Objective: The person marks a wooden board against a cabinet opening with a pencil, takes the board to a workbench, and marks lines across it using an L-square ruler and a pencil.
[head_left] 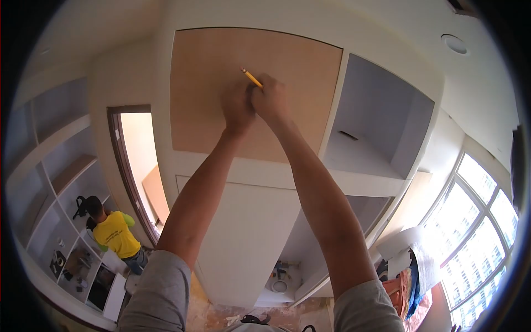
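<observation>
Both my arms reach up to a brown wood panel point(202, 83) set in the upper part of a white cabinet. A yellow pencil point(253, 78) is held in my right hand point(271, 100), its eraser end pointing up and left. My left hand point(238, 108) is right beside it, against or close to the panel. Blur smears the left fingers, so their grip is unclear. Something dark shows between the two hands, too hidden to name.
Right of the panel is an open cabinet compartment point(376, 110); below it, a white door point(249, 238). On the left, a person in a yellow shirt point(118, 235) works at shelves point(72, 177) near a doorway point(138, 149). Large windows point(475, 221) and piled materials point(409, 282) stand at right.
</observation>
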The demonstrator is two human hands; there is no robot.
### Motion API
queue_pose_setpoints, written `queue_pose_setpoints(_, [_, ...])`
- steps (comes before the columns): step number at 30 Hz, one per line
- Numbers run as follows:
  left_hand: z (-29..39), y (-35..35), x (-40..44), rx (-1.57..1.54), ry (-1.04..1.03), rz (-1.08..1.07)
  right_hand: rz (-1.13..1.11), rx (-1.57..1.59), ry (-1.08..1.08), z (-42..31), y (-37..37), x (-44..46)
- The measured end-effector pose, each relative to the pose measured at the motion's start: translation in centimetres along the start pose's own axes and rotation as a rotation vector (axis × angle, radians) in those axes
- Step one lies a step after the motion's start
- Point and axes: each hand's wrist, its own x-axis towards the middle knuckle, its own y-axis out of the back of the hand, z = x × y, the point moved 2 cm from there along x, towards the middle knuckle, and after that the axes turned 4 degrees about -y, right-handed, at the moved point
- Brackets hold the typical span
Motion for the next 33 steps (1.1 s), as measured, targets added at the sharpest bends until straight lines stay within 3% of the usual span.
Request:
queue_pose_setpoints(7, [0.8,-0.3,-0.2,0.089,0.024,0.035,-0.048,-0.02,-0.029,0.0,0.8,0.3])
queue_pose_setpoints(9, [0.3,-0.6,-0.5,0.053,0.07,0.01,-0.134,-0.013,-0.013,-0.1,1.2,0.6])
queue_pose_setpoints(12, [-0.8,-1.0,-0.7,0.118,-0.022,0.107,-0.249,0.127,0.011,0.5,2.2,1.1])
queue_pose_setpoints(15, [-0.9,-1.4,-0.9,0.144,0.043,0.043,-0.11,0.261,0.101,1.4,3.9,0.0])
queue_pose_setpoints(17, [-1.3,-1.5,-1.2,0.225,-0.059,0.103,0.034,0.508,0.022,2.7,6.3,-1.0])
queue_pose_setpoints(19, [-1.5,-1.7,-1.5,0.224,-0.062,0.097,0.034,0.684,-0.331,3.5,12.4,-4.2])
queue_pose_setpoints(21, [-1.6,-2.2,-1.4,0.222,-0.085,0.12,0.205,1.105,-0.446,7.5,15.9,-8.6])
queue_pose_setpoints(23, [-1.7,-2.2,-1.4,0.23,-0.067,0.128,0.44,1.117,-0.555,7.9,17.8,-14.1])
queue_pose_setpoints(25, [0.0,-1.7,-1.3,0.205,0.036,0.062,0.186,1.17,-0.567,15.9,19.5,-20.9])
queue_pose_setpoints(26, [0.5,-1.6,-1.4,0.171,0.141,0.01,0.183,1.182,-0.578,16.2,19.3,-23.0])
queue_pose_setpoints(29, [0.6,-1.9,-1.1,0.222,-0.034,0.127,0.204,1.011,-0.688,16.1,17.8,-25.6])
queue_pose_setpoints(31, [0.7,-1.9,-1.2,0.242,-0.03,0.115,0.173,0.679,-0.637,15.3,17.0,-25.2])
queue_pose_setpoints(33, [0.8,-2.0,-1.2,0.265,-0.026,0.112,0.169,0.713,-0.673,14.8,16.1,-24.7])
